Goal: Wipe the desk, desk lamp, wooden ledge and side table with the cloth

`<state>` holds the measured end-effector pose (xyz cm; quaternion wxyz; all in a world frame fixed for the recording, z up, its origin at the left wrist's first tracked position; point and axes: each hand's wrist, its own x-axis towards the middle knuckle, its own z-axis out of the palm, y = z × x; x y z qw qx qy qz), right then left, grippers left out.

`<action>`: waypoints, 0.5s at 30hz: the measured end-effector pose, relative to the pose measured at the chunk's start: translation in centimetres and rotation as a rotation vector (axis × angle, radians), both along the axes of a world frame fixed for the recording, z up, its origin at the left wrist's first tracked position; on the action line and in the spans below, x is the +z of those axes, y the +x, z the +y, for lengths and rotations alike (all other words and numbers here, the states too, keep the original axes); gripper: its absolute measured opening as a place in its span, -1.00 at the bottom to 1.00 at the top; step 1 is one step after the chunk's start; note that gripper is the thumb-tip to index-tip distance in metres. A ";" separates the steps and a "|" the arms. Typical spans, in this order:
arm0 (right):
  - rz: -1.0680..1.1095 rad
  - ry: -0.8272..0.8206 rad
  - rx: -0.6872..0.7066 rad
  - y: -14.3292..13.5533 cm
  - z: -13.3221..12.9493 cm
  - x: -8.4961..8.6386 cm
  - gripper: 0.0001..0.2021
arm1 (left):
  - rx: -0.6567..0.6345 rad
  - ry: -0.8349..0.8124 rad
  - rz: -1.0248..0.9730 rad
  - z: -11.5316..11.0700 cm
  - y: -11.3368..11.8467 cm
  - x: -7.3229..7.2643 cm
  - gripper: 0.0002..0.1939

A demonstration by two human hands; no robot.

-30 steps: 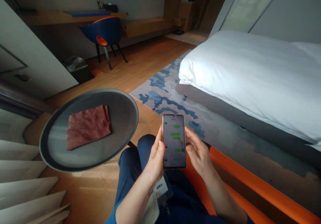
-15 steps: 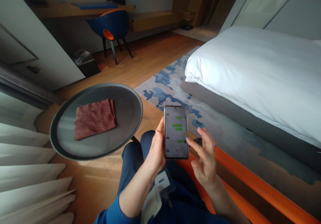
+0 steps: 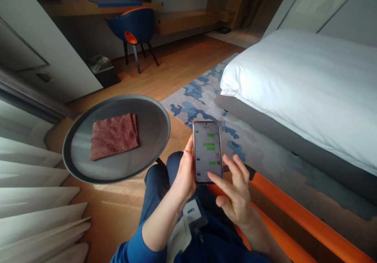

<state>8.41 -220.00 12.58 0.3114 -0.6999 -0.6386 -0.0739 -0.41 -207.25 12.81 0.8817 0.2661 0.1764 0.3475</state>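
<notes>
Your left hand (image 3: 184, 176) is wrapped around the phone (image 3: 207, 152), thumb on its left edge, screen up and lit with a chat. The phone sits at about 6 o'clock low in view, over your lap. Your right hand (image 3: 235, 194) hovers at the phone's 4 o'clock, fingers loosely spread, holding nothing, forefinger tip at the screen's lower edge. Keep the left grip firm and the phone steady; tap lightly with one fingertip only. The round tray (image 3: 153, 113) with the red cloth (image 3: 114, 136) lies at 9 o'clock, well apart.

Red speckled cloth (image 3: 114, 136), grey round table (image 3: 153, 115), blue-patterned rug (image 3: 200, 98), white bed (image 3: 303, 86).
</notes>
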 end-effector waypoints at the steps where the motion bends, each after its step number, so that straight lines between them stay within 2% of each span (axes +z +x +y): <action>1: 0.029 0.022 -0.013 0.1 -0.1 0.2 -0.48 | 0.002 -0.006 0.001 0.0 0.0 0.0 -0.31; 4: 0.126 0.093 -0.063 0.5 -0.4 0.3 -0.49 | 0.018 0.003 0.007 0.0 -0.1 0.0 -0.30; 9: 0.278 0.175 -0.106 1.1 -0.5 -0.6 -0.45 | 0.007 -0.029 0.023 0.0 -0.1 0.1 -0.22; 15: 0.376 0.224 -0.113 1.0 -0.3 -1.4 -0.41 | -0.023 -0.013 0.017 -0.1 -0.2 0.1 -0.28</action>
